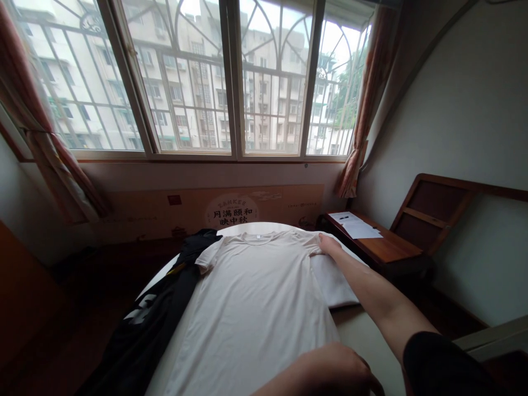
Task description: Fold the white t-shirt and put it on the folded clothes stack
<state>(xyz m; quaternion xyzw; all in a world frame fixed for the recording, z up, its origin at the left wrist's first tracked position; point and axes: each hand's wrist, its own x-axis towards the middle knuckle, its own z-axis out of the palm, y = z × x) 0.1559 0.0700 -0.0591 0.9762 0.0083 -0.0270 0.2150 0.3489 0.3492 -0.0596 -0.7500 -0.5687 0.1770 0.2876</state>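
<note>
A white short-sleeved T-shirt [256, 291] lies spread on a round white table [367, 335], its collar toward the window. My right hand [329, 243] is closed on the shirt's right sleeve near the far edge of the table. My left hand [334, 368] is low in the frame, over the shirt's lower right part; its fingers are hidden behind the back of the hand. Dark clothing [165, 313] with a white print lies along the shirt's left side. Beside the right sleeve is a folded light grey cloth [334, 280].
A low wooden table [391, 245] with white papers [357, 226] stands at the right, next to a wooden chair-like frame [433, 212]. Behind the round table are a printed cardboard panel [289, 203] and a barred window with curtains [363, 104].
</note>
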